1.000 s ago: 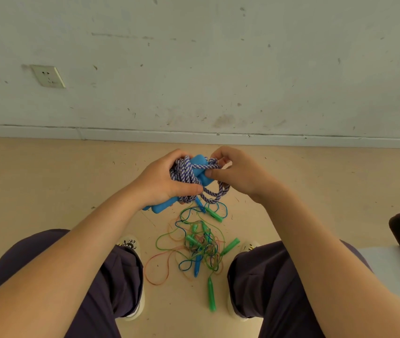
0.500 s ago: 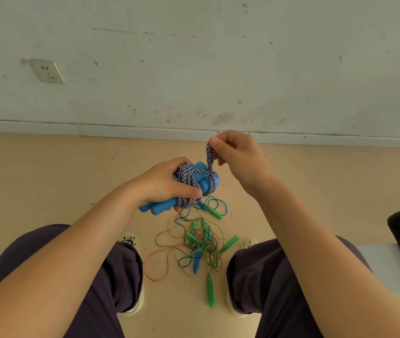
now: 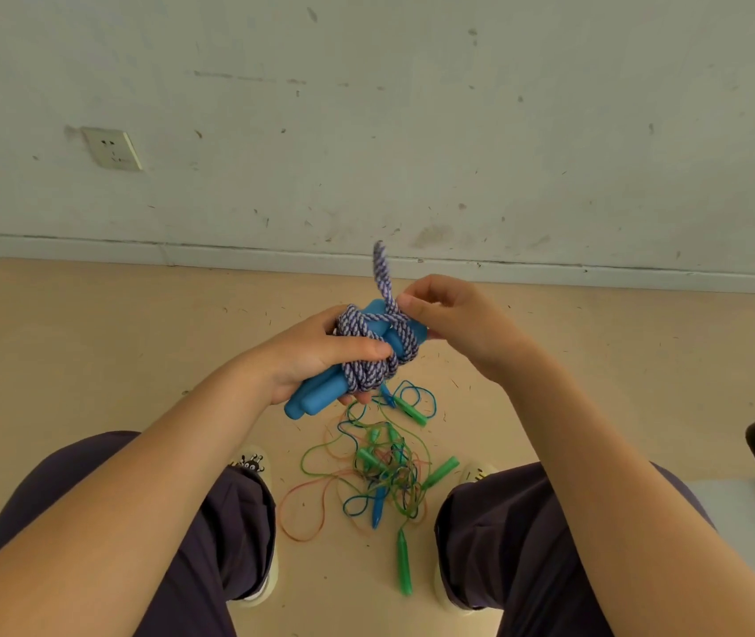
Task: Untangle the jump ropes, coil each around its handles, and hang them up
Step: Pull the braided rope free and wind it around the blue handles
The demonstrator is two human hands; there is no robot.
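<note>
Seated person seen from above, both forearms extended over the knees. The left hand (image 3: pixel 316 356) grips a pair of blue handles (image 3: pixel 320 395) laid side by side, its thumb curled across the purple-and-white braided rope (image 3: pixel 368 360) wound around them; the handle ends project below the palm. The right hand (image 3: pixel 456 321), just beside the bundle, pinches the rope where a short loop (image 3: pixel 381 268) rises above the coil, fingers curled, so the grip sits at the bundle's upper right edge. Below, on the tan floor (image 3: pixel 90 342) between the two shoes, lies a tangle of thin ropes (image 3: pixel 385 471) in green, blue and orange with green handles. A wall socket (image 3: pixel 111 148) is at upper left.
</note>
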